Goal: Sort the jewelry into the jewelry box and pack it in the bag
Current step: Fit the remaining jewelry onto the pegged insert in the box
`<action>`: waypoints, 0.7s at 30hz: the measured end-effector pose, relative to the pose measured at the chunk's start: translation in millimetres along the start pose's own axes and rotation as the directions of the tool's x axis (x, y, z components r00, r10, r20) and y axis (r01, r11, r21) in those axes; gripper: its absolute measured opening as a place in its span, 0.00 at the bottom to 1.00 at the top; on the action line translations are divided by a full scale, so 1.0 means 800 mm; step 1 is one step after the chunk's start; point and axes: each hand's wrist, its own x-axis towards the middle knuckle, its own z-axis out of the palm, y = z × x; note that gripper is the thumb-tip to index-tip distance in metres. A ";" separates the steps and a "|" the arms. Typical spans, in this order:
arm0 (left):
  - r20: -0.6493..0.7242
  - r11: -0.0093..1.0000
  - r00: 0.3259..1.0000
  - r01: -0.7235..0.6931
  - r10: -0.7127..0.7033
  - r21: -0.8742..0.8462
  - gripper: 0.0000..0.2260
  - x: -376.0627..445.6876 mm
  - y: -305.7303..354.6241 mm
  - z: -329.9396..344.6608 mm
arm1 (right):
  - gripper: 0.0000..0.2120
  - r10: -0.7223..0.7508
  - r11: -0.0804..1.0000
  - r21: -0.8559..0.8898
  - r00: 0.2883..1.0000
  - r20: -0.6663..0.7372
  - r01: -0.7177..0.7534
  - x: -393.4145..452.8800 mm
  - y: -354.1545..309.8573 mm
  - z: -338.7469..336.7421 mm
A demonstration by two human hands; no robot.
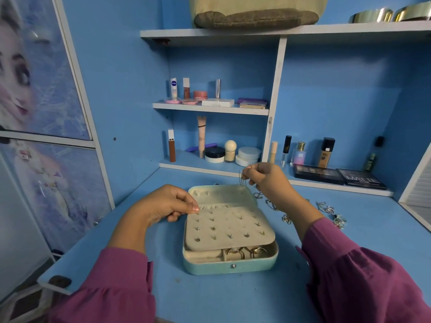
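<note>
At the far left of the frame, a cabinet door [44, 89] is showing a printed cartoon figure. Just right of it, at centre left, the left hand [163, 205] is curling its fingers and pinching the upper left corner of the cream earring pad [229, 227], which is lying tilted over the open jewelry box [231, 264]. The box is sitting on the blue desk [210, 297] in the lower middle of the frame, with gold rings [245, 251] showing in its front compartment under the pad. Studs are sticking up from the pad in rows. Above the box's lid, at centre, the right hand [270, 180] is pinching a thin hoop earring [242, 180] in the air. To the right of the box, silver chains [326, 209] are lying loose on the desk. At the top middle, a tan bag [256, 12] is resting on the upper shelf [210, 33]. Makeup bottles are standing on the lower shelves.
</note>
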 end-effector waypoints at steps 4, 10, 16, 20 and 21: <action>0.099 1.000 0.995 -0.013 0.011 0.024 0.02 -0.003 0.002 0.001 | 0.09 -0.015 1.000 0.015 0.999 0.035 0.015 0.006 -0.008 0.017; 0.168 0.998 0.986 0.005 -0.016 0.066 0.04 -0.005 0.004 -0.002 | 0.09 -0.005 1.000 -0.002 0.993 0.114 0.006 0.014 -0.005 0.040; -0.222 0.970 0.961 -0.200 0.166 -0.141 0.04 0.022 0.016 0.011 | 0.10 -0.042 0.999 0.019 0.980 0.194 0.039 0.012 -0.016 0.047; -0.259 0.954 0.938 -0.271 0.232 -0.127 0.07 0.036 0.027 0.030 | 0.08 -0.026 0.999 0.039 0.975 0.222 0.018 0.013 -0.015 0.050; -0.268 0.959 0.936 -0.264 0.227 -0.108 0.05 0.039 0.028 0.033 | 0.08 -0.018 0.998 0.057 0.974 0.228 0.005 0.013 -0.015 0.051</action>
